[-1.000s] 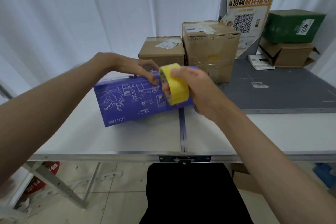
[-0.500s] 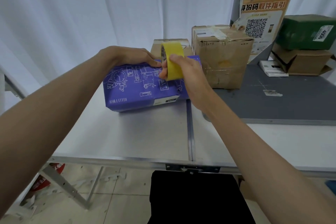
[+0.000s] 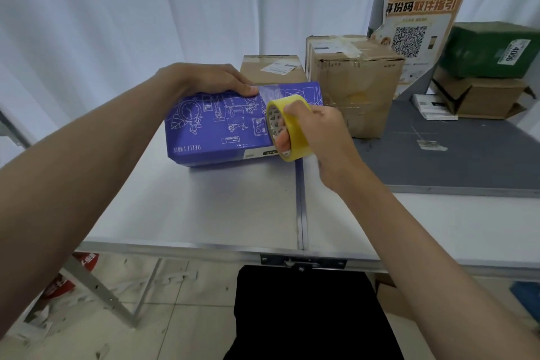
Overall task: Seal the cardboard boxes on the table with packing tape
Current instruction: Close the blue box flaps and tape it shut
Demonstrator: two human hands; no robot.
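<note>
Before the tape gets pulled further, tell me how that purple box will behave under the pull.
The purple box sits tilted, not flat on the table, so it would probably rock or slide. It looks glossy, so likely slippery. The left hand presses its top edge, which should steady it against the right hand.

The light is bright, soft and even, and it seems to come through the white curtain (image 3: 117,23) behind the table (image 3: 222,207). Shadows on the table are weak and short. The clear tape strip (image 3: 270,92) gives a pale shine. The wide lens bends the table's front edge, and both forearms look stretched near the lower corners. The picture is a little soft, and the small print on the poster (image 3: 418,26) is not readable.
</note>
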